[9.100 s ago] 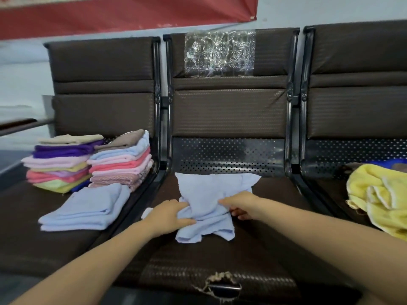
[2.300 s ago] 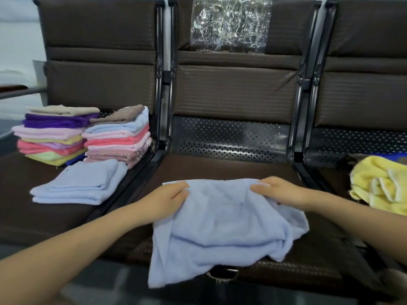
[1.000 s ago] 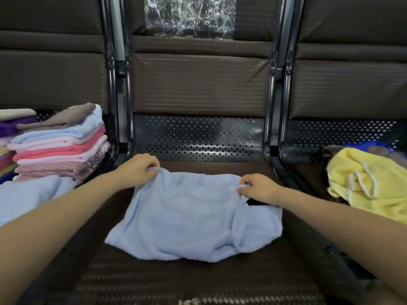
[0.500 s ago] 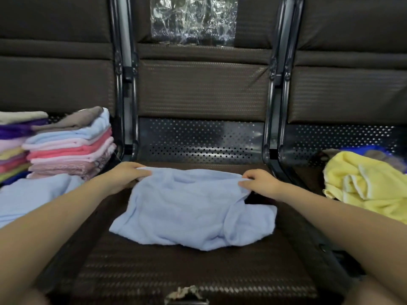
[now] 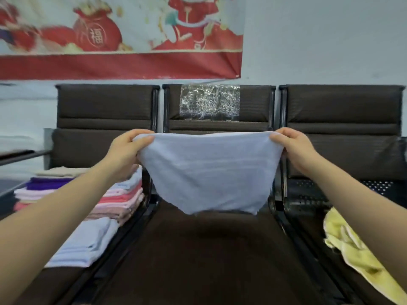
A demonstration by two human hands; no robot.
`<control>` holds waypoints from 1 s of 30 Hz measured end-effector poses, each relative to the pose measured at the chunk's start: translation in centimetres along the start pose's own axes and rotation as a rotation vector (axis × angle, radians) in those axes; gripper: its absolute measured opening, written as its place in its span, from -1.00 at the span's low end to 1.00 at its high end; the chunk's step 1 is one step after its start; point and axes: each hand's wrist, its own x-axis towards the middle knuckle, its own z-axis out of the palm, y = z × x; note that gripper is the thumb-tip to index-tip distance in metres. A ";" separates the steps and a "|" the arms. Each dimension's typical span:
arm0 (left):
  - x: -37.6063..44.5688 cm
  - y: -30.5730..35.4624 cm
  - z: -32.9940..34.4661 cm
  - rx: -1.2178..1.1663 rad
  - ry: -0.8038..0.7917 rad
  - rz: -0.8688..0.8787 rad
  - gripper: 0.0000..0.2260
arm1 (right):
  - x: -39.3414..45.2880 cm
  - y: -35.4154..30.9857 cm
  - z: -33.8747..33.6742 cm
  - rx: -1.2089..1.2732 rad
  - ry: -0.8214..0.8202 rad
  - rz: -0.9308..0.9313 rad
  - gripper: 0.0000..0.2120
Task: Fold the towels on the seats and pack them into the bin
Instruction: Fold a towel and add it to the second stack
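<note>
Held aloft over the middle seat (image 5: 198, 256), the pale blue towel (image 5: 209, 172) hangs smooth and tapering, its nine o'clock corner pinched by the left hand (image 5: 125, 155), its three o'clock corner by the right hand (image 5: 295, 150).

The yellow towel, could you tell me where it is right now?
The yellow towel lies crumpled on the right-hand seat, at the head view's lower right edge.

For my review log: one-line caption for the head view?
Both hands, left hand and right hand, hold a light blue towel up above the middle seat.

Three brown seats (image 5: 220, 256) below a red banner (image 5: 119, 38) on a pale wall (image 5: 319, 40).
</note>
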 end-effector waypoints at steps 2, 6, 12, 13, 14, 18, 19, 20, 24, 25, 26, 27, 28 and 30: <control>-0.2 1.4 -0.7 -0.002 0.073 0.034 -0.92 | -0.1 -1.6 -0.7 0.017 -0.061 -0.019 -0.85; -0.6 3.6 -1.3 -0.138 0.163 0.083 -0.89 | -0.3 -4.0 -1.0 0.212 -0.095 0.002 -0.86; -1.4 5.4 -2.0 -0.385 0.109 0.034 -0.87 | -1.5 -6.1 0.3 0.479 -0.150 0.180 -0.82; -1.6 5.2 -2.2 -0.407 0.054 -0.002 -0.87 | -1.5 -5.9 0.4 0.534 -0.143 0.228 -0.80; -1.9 4.8 -2.3 -0.382 -0.010 -0.047 -0.87 | -1.4 -5.4 0.5 0.563 -0.132 0.273 -0.81; -2.6 -2.0 -2.5 0.016 -0.263 -0.286 -0.86 | -1.3 0.7 0.9 0.336 -0.118 0.494 -0.81; -2.9 -4.3 -2.5 0.101 -0.322 -0.318 -0.86 | -1.7 2.8 1.0 0.236 -0.143 0.559 -0.77; -3.3 -6.5 -2.4 0.172 -0.369 -0.353 -0.86 | -2.1 5.0 1.0 0.127 -0.174 0.610 -0.77; -4.5 -12.7 -1.2 0.300 -0.479 -0.441 -0.85 | -3.4 12.2 1.0 -0.408 -0.355 0.659 -0.91; -4.5 -13.8 -0.9 0.371 -0.507 -0.420 -0.84 | -3.3 13.6 1.1 -0.486 -0.394 0.655 -0.86; -4.4 -14.3 -0.6 0.457 -0.531 -0.380 -0.82 | -3.1 14.3 1.0 -0.525 -0.400 0.644 -0.81; -4.2 -15.1 -0.1 0.521 -0.545 -0.347 -0.81 | -2.7 15.3 1.0 -0.543 -0.389 0.640 -0.78; -3.8 -15.5 0.1 0.556 -0.538 -0.323 -0.80 | -2.3 16.0 1.2 -0.563 -0.372 0.628 -0.75; -2.5 -17.2 0.8 0.592 -0.485 -0.283 -0.75 | -1.4 17.7 1.8 -0.623 -0.369 0.613 -0.73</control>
